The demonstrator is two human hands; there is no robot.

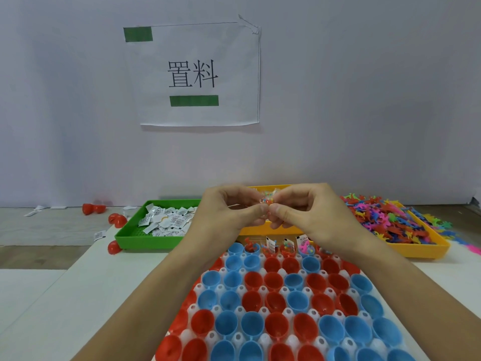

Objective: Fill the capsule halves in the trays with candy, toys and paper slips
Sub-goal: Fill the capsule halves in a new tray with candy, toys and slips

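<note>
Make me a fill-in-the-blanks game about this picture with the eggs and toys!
1. The paper slips lie in a ____ tray.
2. Both hands, left hand and right hand, pinch one small packet of ____.
3. The capsule halves are red and ____.
4. The pile of toys lies in a ____ tray.

Answers: green, candy, blue, yellow

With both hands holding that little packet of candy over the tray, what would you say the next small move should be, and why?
Probably lower the candy packet, pinched between the left hand and right hand, into an empty capsule half in the far row. That blue one looks bare, while its neighbours already hold toys and paper slips.
</note>
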